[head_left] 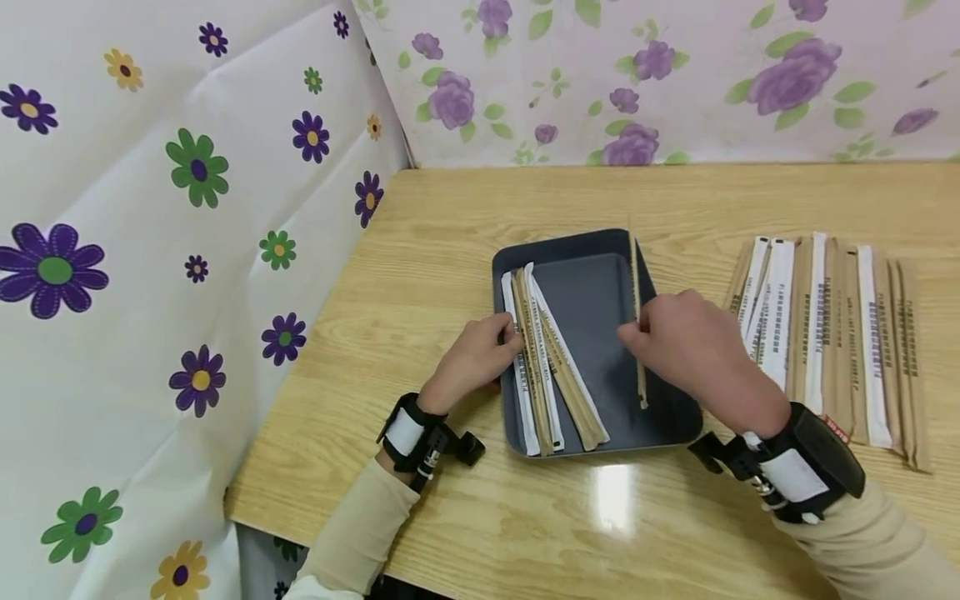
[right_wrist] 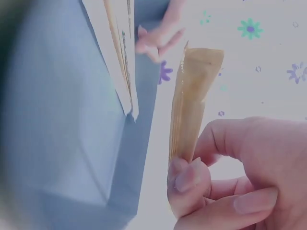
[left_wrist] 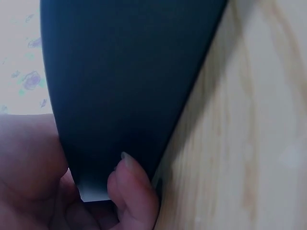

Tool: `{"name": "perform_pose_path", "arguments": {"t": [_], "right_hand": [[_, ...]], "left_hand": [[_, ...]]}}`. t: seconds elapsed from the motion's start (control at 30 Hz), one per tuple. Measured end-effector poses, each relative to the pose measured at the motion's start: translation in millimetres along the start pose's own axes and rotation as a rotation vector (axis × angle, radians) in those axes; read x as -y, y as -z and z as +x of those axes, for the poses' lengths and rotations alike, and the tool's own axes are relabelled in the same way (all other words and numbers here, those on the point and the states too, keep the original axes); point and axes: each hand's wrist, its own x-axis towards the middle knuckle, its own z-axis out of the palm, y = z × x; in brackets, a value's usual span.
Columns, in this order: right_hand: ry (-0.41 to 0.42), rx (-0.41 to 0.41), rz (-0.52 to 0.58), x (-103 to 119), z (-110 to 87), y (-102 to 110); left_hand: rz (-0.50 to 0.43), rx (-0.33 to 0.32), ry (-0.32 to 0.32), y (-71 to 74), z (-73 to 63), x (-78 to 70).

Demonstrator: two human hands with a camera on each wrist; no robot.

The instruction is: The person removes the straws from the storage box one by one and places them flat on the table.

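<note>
My right hand (head_left: 686,342) pinches a slim brown paper-wrapped stick (head_left: 636,275) between thumb and fingers over the right part of a dark grey tray (head_left: 600,325). In the right wrist view, the flat crimped end of its wrapper (right_wrist: 196,76) stands up from the fingertips. What lies inside the paper is hidden. At the tray's left side, my left hand (head_left: 476,350) grips the rim. The left wrist view has its curled fingers (left_wrist: 136,191) against the tray's outer wall (left_wrist: 124,86). Several white and brown wrapped sticks (head_left: 537,367) lie lengthwise in the tray's left half.
To the right of the tray, a row of more printed white and brown wrapped sticks (head_left: 840,342) lies side by side on the wooden table (head_left: 427,250). Flowered sheets (head_left: 525,83) hang behind the table and along its left side. Both wrists wear strapped cameras.
</note>
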Motion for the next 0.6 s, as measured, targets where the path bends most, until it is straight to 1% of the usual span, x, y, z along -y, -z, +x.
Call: {"name": "perform_pose_path", "arguments": {"t": [0.2, 0.33, 0.47, 0.6], "right_hand": [[-0.068, -0.022, -0.001, -19, -1.1, 13], [-0.111, -0.022, -0.006, -30, 0.8, 17], [-0.125, -0.03, -0.009, -41, 1.8, 19], [-0.136, -0.026, -0.024, -51, -2.0, 21]], "left_hand": [[0.012, 0.013, -0.012, -4.0, 5.4, 1.4], [0.024, 0.004, -0.019, -4.3, 7.0, 1.2], [0.021, -0.001, -0.007, -2.4, 5.1, 1.9], [0.027, 0.002, 0.003, 0.2, 3.8, 1.2]]}}
